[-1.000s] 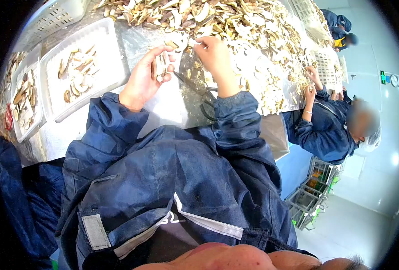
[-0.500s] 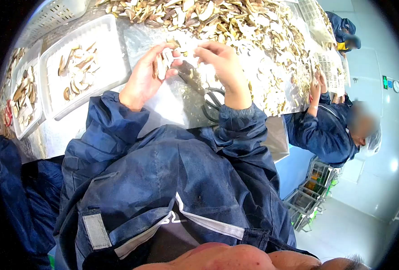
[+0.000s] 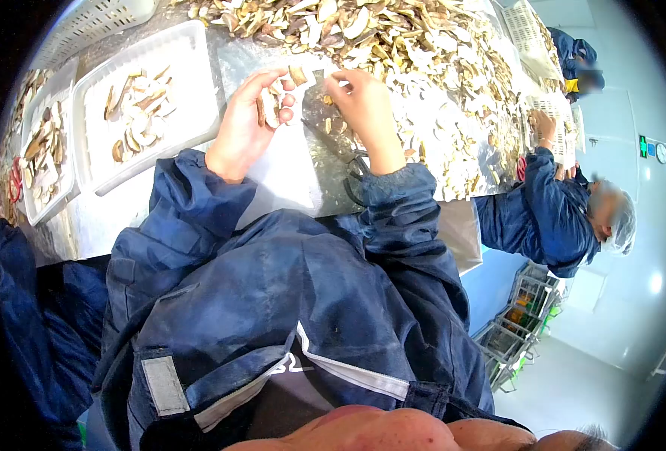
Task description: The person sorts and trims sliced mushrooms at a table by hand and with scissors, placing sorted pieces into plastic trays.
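Observation:
My left hand [image 3: 246,124] is closed around several mushroom slices [image 3: 271,105], palm turned up. One small piece of mushroom [image 3: 297,74] shows at its thumb and fingertip. My right hand [image 3: 364,109] hovers just to the right, thumb and fingers curled together over the table. Whatever lies between those fingertips, if anything, is too small to make out. Beneath the right wrist, the black loops [image 3: 354,183] of a tool, perhaps scissors, lie partly hidden on the metal table [image 3: 303,177]. A large heap of sliced mushrooms [image 3: 431,83] spreads beyond and beside my hands.
To the left stand a white tray [image 3: 186,113] of slices and a narrower tray [image 3: 70,177], with red handles [image 3: 15,180] beside it. Perforated baskets [image 3: 96,26] [image 3: 528,34] line the back. A co-worker [image 3: 551,207] works at the right edge; another person [image 3: 573,56] is farther off.
A small mushroom piece now shows at my left fingertips. My right hand has shifted slightly left. The co-worker's hand has moved from the heap's edge up toward the basket.

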Available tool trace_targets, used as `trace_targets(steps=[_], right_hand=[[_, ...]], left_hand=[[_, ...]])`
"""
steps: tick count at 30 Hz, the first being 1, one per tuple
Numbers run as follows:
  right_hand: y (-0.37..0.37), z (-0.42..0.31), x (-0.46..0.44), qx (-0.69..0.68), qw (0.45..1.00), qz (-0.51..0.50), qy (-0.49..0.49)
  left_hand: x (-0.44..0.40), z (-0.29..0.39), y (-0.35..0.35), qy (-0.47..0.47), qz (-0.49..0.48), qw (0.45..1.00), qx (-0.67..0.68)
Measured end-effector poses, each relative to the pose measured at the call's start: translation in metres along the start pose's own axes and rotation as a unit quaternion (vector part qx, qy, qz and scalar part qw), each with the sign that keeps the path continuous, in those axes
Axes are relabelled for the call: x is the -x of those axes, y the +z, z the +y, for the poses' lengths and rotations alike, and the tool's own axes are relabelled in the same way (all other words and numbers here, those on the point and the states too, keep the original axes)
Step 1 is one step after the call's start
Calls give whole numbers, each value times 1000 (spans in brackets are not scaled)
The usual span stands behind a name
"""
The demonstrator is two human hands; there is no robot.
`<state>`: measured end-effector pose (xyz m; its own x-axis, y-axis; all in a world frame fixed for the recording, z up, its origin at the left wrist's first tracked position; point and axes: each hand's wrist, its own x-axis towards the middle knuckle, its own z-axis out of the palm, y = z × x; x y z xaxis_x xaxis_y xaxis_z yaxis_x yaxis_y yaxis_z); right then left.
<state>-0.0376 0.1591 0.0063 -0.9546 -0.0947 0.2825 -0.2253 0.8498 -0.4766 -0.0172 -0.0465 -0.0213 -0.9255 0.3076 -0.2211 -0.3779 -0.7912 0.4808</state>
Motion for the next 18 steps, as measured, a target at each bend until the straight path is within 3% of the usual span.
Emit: trace_targets(steps=[2,5,10,13,14,16,18], right_hand=[[-5,6,0,-13,999,45,18],[-14,6,-2,-176,973,39,142],[-28,-17,-3,-471,854,-51,214],[-31,-35,-9,-412,885,-146,159],[-19,-38,-12,-427,888,-102,136],[2,-28,-25,-263,958,-59,99],[16,-29,-29,-115,992,-35,37]], left_hand=[[0,-1,0,1,4,1000,-6],[-2,-2,-1,4,7,1000,-20],[-2,-2,3,-12,27,999,-25],[0,3,8,-32,-28,997,63],[0,3,9,-28,-35,997,61],[0,5,8,-15,-20,998,50],[-3,6,3,-1,-1,998,57]])
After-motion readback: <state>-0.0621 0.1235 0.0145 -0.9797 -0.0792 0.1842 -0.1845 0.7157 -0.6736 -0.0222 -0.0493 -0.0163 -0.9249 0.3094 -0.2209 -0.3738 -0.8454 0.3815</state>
